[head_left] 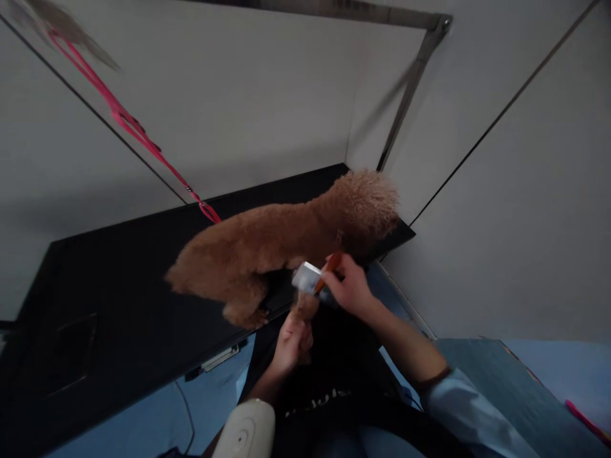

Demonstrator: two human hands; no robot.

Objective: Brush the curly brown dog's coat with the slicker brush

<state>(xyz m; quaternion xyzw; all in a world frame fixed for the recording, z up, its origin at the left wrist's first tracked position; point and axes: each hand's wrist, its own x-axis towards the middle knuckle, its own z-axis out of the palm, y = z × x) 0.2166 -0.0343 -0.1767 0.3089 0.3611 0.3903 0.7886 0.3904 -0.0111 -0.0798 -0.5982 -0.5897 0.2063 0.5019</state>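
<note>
A curly brown dog (267, 235) stands on a black table, its fluffy head toward the right. Below its chest, my left hand (290, 340) is closed around one of its legs (305, 306), which is drawn out over the near table edge. My right hand (351, 286) grips the orange-brown handle of a slicker brush (308, 278). The brush's pale, slightly blurred head lies against the fur of that leg, just above my left hand. Its bristles are hidden from me.
The black table (128, 343) runs from lower left to upper right. A pink leash (162, 159) slopes down to the dog's far side. A metal frame (405, 102) rises behind the table. A white rounded object (245, 429) sits at the bottom, by my left forearm.
</note>
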